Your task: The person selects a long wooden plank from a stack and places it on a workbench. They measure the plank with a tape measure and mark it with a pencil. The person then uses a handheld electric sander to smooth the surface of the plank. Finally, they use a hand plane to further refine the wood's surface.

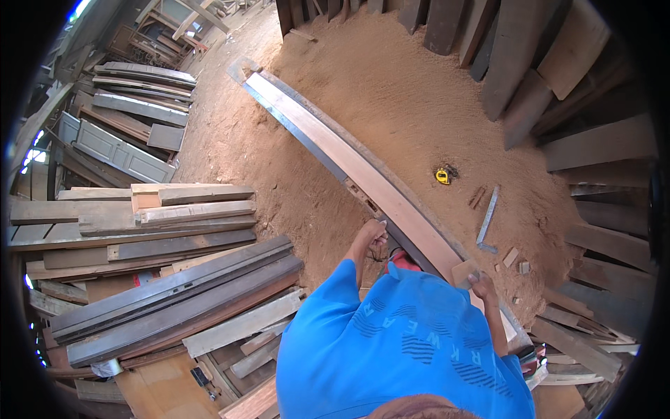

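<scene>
Wooden piece (pixel 463 274), lettered blue shirt (pixel 398 342)

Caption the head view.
Right hand holds small pale wooden block over long, pale wooden beam; left hand at its edge.

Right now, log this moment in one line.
left hand: at plank edge; right hand: on small wood piece; yellow tape measure: on sawdust
</scene>
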A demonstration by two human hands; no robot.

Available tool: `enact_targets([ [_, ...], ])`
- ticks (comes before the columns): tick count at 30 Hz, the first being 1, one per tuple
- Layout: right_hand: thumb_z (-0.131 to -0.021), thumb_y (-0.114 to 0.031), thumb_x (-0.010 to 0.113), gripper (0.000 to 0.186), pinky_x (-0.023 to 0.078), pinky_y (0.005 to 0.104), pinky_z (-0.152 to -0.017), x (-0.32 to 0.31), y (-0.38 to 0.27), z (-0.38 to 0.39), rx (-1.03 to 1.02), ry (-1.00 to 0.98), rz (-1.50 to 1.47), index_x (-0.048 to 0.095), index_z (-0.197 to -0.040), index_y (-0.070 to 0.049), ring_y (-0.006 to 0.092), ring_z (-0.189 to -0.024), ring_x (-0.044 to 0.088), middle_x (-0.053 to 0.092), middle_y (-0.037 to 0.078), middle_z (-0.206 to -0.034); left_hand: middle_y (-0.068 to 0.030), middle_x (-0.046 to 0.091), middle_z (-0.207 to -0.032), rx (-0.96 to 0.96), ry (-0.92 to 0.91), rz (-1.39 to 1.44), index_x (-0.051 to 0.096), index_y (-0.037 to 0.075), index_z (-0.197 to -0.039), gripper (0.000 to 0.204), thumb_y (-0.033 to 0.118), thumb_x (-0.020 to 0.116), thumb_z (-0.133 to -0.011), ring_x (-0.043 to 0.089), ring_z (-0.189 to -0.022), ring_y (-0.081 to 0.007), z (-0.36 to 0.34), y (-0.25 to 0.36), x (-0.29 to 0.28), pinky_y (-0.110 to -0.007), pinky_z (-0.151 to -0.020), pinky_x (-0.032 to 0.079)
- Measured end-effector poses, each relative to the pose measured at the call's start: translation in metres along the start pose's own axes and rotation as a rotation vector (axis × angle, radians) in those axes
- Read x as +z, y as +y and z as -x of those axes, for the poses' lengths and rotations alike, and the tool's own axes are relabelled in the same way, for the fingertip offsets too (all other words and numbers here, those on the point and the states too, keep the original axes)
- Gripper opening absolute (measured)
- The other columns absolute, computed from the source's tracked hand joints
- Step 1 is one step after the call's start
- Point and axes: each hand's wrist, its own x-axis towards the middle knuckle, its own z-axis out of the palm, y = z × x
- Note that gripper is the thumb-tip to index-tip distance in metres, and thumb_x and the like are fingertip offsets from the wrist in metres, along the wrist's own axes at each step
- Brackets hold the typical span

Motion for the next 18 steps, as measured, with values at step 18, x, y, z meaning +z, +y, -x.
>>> enact_targets([
  [18, -0.092, -0.034, 0.064, 0.038, 0.049, 0.0339, -0.079, 0.013, 0.012, 0.046, 0.027, 0.235, -0.885, 0.065, -0.113, -0.003, 0.0173, -0.091, 0.06, 0.066, 0.008, -0.097, -0.021, 0.065, -0.113, 0.655, -0.301, -0.598, 0.053, -0.002, -0.127, 0.059, 0.035, 0.07, -0.084, 0.064, -0.099, -0.0271, 0.114, 0.044, 0.136, -0.037, -0.085, 0.052],
])
